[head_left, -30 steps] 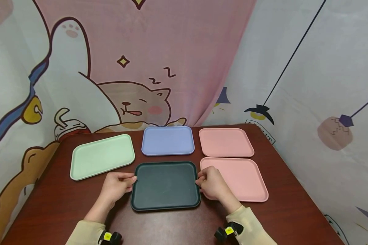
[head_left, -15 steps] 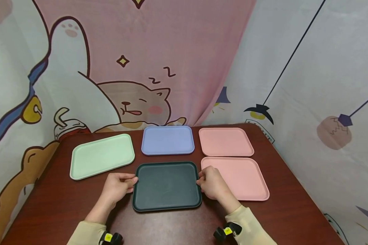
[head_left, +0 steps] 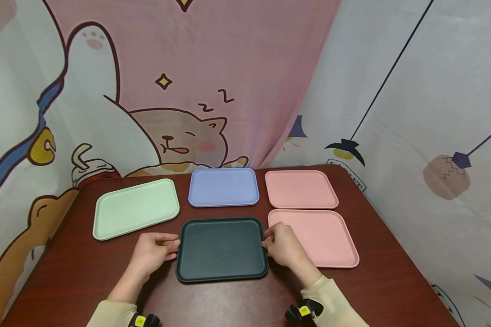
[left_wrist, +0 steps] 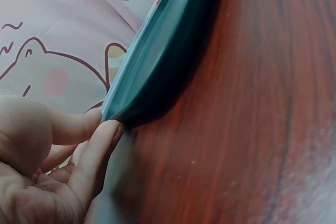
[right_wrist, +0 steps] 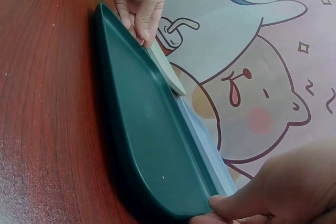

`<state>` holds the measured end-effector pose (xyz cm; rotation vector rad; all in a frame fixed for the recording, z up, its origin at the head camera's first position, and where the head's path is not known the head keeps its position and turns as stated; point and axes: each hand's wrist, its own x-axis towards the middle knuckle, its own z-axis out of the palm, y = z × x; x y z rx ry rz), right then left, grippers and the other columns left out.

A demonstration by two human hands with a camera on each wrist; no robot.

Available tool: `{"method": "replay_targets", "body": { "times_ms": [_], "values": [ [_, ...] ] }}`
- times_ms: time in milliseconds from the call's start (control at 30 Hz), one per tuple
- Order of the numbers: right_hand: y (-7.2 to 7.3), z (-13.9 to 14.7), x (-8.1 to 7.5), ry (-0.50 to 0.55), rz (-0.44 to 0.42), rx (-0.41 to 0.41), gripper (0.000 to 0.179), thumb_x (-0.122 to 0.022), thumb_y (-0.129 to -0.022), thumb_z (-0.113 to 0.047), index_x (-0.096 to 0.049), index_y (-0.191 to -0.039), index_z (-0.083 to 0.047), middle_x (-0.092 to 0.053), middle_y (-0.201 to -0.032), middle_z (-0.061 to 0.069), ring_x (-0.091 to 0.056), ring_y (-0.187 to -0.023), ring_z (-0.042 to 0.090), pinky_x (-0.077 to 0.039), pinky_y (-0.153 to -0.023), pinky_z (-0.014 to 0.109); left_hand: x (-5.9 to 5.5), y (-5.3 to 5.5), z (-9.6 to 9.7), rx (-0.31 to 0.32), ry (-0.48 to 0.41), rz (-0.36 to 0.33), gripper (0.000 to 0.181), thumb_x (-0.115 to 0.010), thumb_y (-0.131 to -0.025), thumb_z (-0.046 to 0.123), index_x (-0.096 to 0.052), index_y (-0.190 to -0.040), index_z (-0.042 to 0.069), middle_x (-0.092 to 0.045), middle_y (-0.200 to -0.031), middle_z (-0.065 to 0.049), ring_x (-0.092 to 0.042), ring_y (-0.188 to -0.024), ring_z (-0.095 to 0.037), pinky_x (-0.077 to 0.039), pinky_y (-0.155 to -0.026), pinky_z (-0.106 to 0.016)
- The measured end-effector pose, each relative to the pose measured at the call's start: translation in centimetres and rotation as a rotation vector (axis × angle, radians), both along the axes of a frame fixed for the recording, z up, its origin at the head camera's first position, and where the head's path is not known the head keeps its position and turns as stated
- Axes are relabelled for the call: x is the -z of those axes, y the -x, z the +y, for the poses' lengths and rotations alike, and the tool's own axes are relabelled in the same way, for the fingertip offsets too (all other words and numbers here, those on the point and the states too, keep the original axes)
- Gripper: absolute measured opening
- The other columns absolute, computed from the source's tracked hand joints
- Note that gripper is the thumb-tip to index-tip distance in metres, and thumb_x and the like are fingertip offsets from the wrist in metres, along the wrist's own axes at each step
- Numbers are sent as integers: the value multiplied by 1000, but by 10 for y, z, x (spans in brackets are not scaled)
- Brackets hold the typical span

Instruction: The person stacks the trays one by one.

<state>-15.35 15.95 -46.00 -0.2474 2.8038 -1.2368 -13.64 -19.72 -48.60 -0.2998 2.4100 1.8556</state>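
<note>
A dark green tray (head_left: 222, 250) lies at the front middle of the brown table. At its left side is my left hand (head_left: 152, 251), thumb and fingertips at the rim; the left wrist view shows the thumb (left_wrist: 79, 127) and a finger meeting close at the tray's edge (left_wrist: 152, 72). My right hand (head_left: 283, 244) pinches the opposite short side, and in the right wrist view its thumb (right_wrist: 239, 203) lies over the rim. The undersides of the right fingers are hidden. Close behind the right hand, a pink tray (head_left: 321, 240) is partly covered by it.
A light green tray (head_left: 137, 210) lies slanted at the left. Behind the dark tray are a blue tray (head_left: 223, 187) and, to its right, another pink tray (head_left: 301, 189). A printed curtain (head_left: 245, 81) hangs beyond the table (head_left: 393, 290).
The dark green tray shifted slightly right, then slightly left and nearer. My left hand has slid a little left and down, its fingertips now at the very edge. My right hand barely moved.
</note>
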Motion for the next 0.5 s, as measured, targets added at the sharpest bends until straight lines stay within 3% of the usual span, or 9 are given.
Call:
{"method": "replay_targets", "body": {
  "times_ms": [267,500],
  "values": [
    [-2,2,-6,-1,-18,11,14,-76,-89,10,-75,-103,11,-69,-73,3,-66,-56,13,-57,-52,29,-13,-2,-4,-20,-25,-5,26,-74,-97,-3,-72,-121,-14,-77,-102,-21,-75,-85,-22,-66,-70,-32],
    [-2,5,-11,-6,7,15,10,-79,-89,5,-77,-99,6,-68,-73,-1,-64,-63,11,-57,-59,29,-22,-2,-2,-14,-67,-28,32,-77,-98,6,-71,-124,-11,-76,-110,-23,-77,-91,-25,-66,-73,-34]
  ]
}}
